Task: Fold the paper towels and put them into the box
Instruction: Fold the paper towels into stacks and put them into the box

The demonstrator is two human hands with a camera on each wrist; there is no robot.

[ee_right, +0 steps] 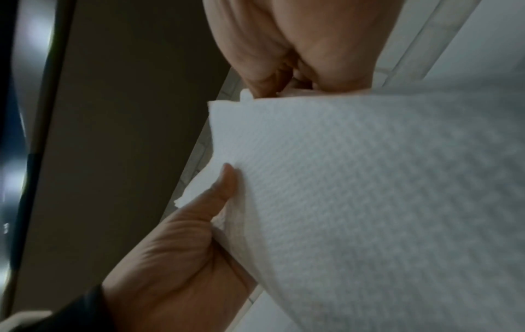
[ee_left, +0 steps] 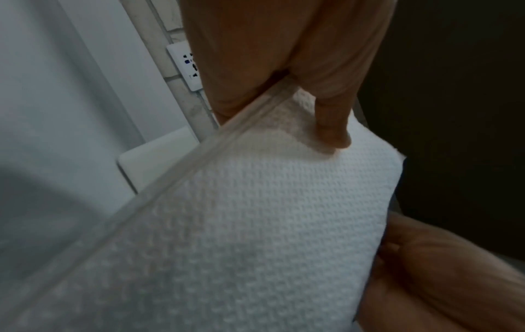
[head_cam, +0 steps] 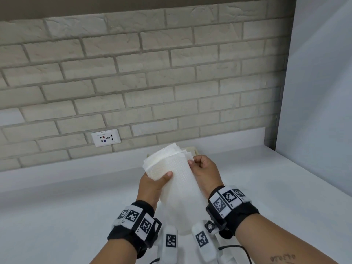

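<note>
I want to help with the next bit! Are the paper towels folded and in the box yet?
Not yet. The paper towels are up in the air, layered but loose, with the left hand and right hand gripping them, so the folding is under way. A pale box-like thing peeks out behind them; what it holds is hidden. Tidying the fold and putting them in is left.

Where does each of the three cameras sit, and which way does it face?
Head: on the head, facing down and forward at the counter; both hands, the left hand and right hand, hold the paper towel.
Left wrist: along the left hand to the towel and wall socket.
Right wrist: along the right hand; the left thumb shows.
Shared: every view shows the towel.
</note>
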